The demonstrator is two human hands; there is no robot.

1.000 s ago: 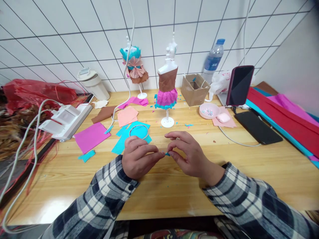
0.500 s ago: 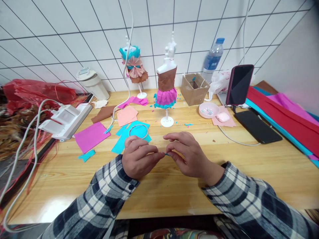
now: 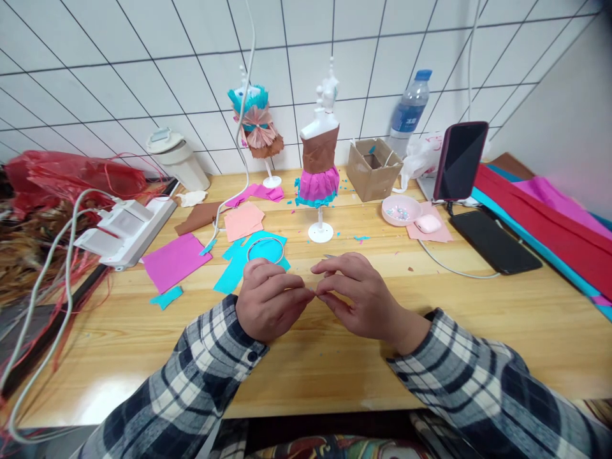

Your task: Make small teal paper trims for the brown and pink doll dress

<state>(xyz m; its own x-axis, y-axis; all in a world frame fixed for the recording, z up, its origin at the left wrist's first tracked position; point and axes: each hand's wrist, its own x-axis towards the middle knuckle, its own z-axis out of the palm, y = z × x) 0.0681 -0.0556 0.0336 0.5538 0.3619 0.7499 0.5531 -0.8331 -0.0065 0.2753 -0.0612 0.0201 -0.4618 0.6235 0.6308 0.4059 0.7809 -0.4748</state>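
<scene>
My left hand (image 3: 273, 301) and my right hand (image 3: 361, 296) meet at the fingertips above the table. Both are closed in a pinch, and whatever lies between the tips is too small to make out. A thin grey pointed tip (image 3: 329, 256) shows just behind my right hand; the rest of it is hidden. Beyond my left hand, a silver ring (image 3: 266, 240) rests on blue paper (image 3: 228, 275). Straight ahead stands a small white mannequin (image 3: 313, 130) in a brown paper top (image 3: 320, 152) and a pleated pink skirt (image 3: 319, 185) with a ragged blue hem.
At the back is a second dressed mannequin (image 3: 261, 131). Pink paper (image 3: 176, 262) and a power strip (image 3: 138, 233) lie left. On the right are a cardboard box (image 3: 374, 178), a pink dish of beads (image 3: 400, 220), a propped phone (image 3: 461, 162) and a black phone (image 3: 495, 242).
The small blue bit between my fingertips no longer shows. My fingertips have drawn closer together, and the grey pointed tip has come into view behind my right hand.
</scene>
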